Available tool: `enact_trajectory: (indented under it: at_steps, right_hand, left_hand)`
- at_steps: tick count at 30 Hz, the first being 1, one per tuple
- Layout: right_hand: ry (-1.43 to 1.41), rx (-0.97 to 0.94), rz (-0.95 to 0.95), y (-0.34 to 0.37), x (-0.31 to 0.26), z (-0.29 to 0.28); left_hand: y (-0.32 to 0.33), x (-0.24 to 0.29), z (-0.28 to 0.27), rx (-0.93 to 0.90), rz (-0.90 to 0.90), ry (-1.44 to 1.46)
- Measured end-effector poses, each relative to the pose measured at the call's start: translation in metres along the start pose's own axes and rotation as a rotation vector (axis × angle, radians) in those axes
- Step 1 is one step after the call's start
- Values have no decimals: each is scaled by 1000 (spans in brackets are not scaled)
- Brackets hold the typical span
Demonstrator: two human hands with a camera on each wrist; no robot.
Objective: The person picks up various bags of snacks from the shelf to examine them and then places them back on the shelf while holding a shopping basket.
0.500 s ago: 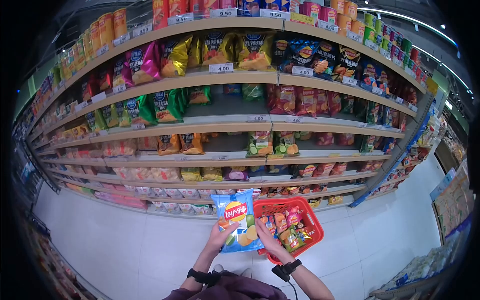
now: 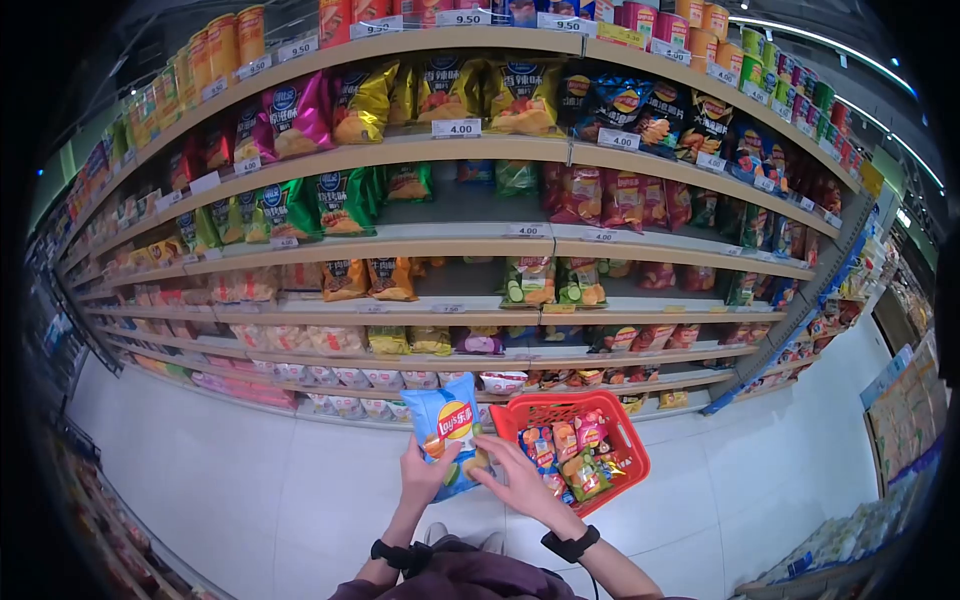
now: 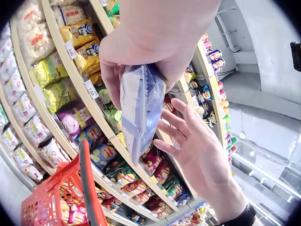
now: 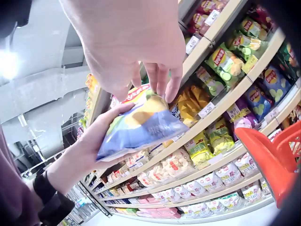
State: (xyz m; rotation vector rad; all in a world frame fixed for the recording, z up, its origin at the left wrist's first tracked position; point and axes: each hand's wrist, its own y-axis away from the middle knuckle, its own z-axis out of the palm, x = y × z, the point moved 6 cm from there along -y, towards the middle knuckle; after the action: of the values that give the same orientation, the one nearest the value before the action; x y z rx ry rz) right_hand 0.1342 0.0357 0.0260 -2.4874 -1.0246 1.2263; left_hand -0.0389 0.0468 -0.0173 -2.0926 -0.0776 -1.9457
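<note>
A blue bag of Lay's potato chips [image 2: 440,408] is held upright in front of the body. My left hand [image 2: 422,474] grips it along its left side, thumb over the front. In the left wrist view the same bag [image 3: 141,113] shows edge-on below the left hand. My right hand [image 2: 522,488] is at the bag's right side. Its fingers are spread and loosely bent, and in the right wrist view they reach down close over the bag's front. A red shopping basket [image 2: 640,455] with several snack bags inside stands at the right, beyond the right hand.
A long curved-looking shelf unit [image 2: 400,152] fills the view ahead, with rows of chip bags and price tags. Canisters [image 2: 222,42] line its top. White tiled floor [image 2: 230,470] lies below. More stacked goods [image 2: 850,540] stand at the lower right.
The right hand has let go of the bag's right edge and moved left across its front, fingers spread. The bag has shifted slightly left and tilted; the left hand still holds it.
</note>
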Motion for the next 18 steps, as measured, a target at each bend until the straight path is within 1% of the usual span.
enact_trajectory:
  at_steps: [1,4,7,10,11,13,14,15,16,18]
  right_hand:
    - [-102,-81,47,-3,-3,8]
    - [-176,-80,162,-3,-5,23]
    - [-418,-37,317,-1,8,27]
    - [-733,38,482,8,46,41]
    - [-816,12,575,17,65,51]
    - [-820,5,622,20,58,39]
    - [-820,3,645,21,54,34]
    - [-808,54,675,24,53,29]
    - [-833,67,698,25,53,26]
    - [-885,94,750,26,52,18]
  left_hand:
    - [-1,5,-3,8,43,-74]
    - [-4,-3,-5,-36,36,-76]
    - [2,-2,-3,-12,-100,159]
    - [7,2,2,-96,-110,138]
    - [10,3,6,-133,-75,96]
    - [15,2,13,-208,-4,17]
    - [17,-4,16,-218,-11,-2]
    - [18,-7,19,-228,-17,-21]
    - [18,-9,23,-239,-24,-39]
    - [18,7,25,-117,77,-168]
